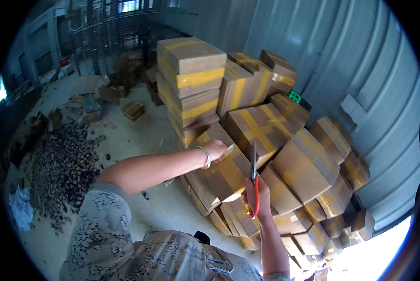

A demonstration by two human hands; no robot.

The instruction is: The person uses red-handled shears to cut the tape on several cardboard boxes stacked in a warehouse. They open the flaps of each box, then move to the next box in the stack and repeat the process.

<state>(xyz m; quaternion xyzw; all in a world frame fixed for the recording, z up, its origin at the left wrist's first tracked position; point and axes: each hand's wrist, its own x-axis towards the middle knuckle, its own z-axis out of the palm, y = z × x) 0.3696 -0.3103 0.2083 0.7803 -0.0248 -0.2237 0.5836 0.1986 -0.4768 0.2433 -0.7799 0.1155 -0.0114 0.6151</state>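
My right hand (261, 196) grips scissors with red handles (256, 200), and their blades (254, 159) point away from me, close together. My left hand (215, 150), with a bangle (208, 158) on the wrist, is over a taped cardboard box (213, 181). Pinched at its fingertips is a small pale piece (230, 147), too small to identify. Yellowish packing tape (231, 165) runs across this box's top. The scissors are at the box's right edge, beside a larger cardboard box (257, 128) with crossed tape.
A tall stack of taped boxes (192, 80) stands beyond my left hand. More boxes (306, 165) pile up against the corrugated metal wall (336, 70), which has a green sign (295, 96). On the floor at left lie a heap of dark lumps (67, 168) and a small box (133, 110).
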